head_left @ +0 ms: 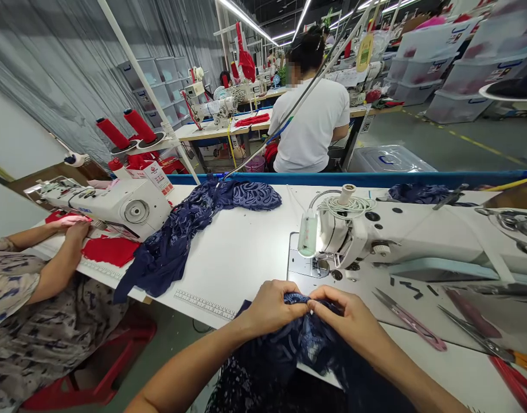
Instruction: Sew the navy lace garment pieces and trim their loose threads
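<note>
A dark blue patterned garment (pixel 308 338) hangs over the front edge of the white sewing table, gathered between my hands. My left hand (pixel 274 307) pinches its upper edge between thumb and fingers. Close beside it, my right hand (pixel 347 312) pinches the same edge, the two thumbs almost meeting. Just beyond my hands stands the head of a white sewing machine (pixel 340 235), its presser foot (pixel 321 267) over the metal plate. The garment lies in front of the foot, apart from it.
Thread snips (pixel 412 321) and orange-handled scissors (pixel 482 338) lie on the right. More dark blue fabric (pixel 181 229) is heaped at left, beside a co-worker's machine (pixel 129 203). That co-worker's hands (pixel 76 226) handle red fabric. Another person in a white shirt (pixel 308 123) sits ahead.
</note>
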Demonstrator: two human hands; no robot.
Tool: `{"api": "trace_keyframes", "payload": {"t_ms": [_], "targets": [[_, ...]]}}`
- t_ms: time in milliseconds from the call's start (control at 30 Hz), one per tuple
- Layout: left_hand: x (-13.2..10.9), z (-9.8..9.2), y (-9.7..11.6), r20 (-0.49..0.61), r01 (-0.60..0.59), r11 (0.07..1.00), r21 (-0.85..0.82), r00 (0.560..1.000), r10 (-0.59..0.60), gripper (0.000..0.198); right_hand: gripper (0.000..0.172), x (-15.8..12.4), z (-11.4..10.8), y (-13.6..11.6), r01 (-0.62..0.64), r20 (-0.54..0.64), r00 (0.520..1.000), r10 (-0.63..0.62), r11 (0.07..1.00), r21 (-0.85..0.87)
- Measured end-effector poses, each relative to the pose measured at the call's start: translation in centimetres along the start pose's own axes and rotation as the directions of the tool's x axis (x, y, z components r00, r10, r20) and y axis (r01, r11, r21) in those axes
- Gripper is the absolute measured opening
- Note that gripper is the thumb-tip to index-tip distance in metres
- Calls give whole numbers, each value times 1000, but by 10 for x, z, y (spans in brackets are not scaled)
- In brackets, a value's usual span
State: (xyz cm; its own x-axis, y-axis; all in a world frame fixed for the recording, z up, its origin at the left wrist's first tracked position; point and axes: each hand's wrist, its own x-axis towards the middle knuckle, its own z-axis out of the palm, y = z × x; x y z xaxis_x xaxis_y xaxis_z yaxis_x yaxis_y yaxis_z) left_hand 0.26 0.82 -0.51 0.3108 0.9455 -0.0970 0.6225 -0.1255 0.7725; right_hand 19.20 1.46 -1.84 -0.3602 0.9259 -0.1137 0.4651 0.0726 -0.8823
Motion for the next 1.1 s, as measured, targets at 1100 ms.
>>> {"api": "trace_keyframes", "payload": {"t_ms": [1100], "targets": [[-59,39,-25,84,-539,695,476,814,574,52,22,15,-5,19,84,-30,994,-103,917,-389]]}}
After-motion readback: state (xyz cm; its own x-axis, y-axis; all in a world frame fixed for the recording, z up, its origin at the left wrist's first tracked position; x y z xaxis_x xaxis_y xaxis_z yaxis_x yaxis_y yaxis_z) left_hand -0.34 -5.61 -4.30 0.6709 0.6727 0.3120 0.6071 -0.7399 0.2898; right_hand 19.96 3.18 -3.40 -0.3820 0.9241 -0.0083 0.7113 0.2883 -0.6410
